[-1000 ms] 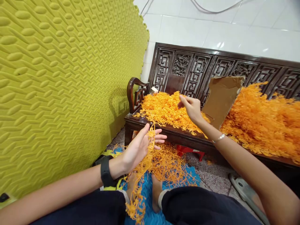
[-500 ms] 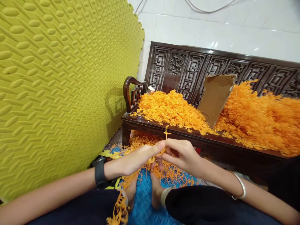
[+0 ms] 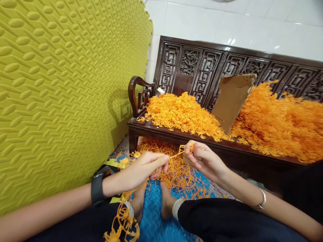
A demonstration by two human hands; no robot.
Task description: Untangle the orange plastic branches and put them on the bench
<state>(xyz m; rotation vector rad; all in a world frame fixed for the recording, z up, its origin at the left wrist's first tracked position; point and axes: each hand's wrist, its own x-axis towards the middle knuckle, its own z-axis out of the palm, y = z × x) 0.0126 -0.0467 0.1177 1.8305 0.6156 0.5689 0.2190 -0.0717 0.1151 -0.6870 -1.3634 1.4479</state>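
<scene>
A thin orange plastic piece with short branches (image 3: 178, 153) stretches between my two hands above the floor. My left hand (image 3: 152, 164), below a dark wristband, pinches its near end between thumb and fingers. Around its other end, the fingers of my right hand (image 3: 202, 158) are curled, and a bit of orange shows at the fingertips. Under and beyond my hands lies a loose heap of orange plastic strands (image 3: 174, 174) on the blue mat (image 3: 153, 215). More tangled orange strands (image 3: 122, 222) hang by my left knee.
A dark carved wooden bench (image 3: 161, 129) stands ahead, bearing one orange pile (image 3: 184, 111) at left and a bigger orange pile (image 3: 282, 124) at right. A cardboard sheet (image 3: 232, 99) leans between them. A yellow-green foam mat wall (image 3: 63, 94) rises on the left.
My hands, close together before, have moved apart, my right hand going rightward. The orange piece, earlier sticking up from the fingers, is now stretched between them. The view has shifted slightly.
</scene>
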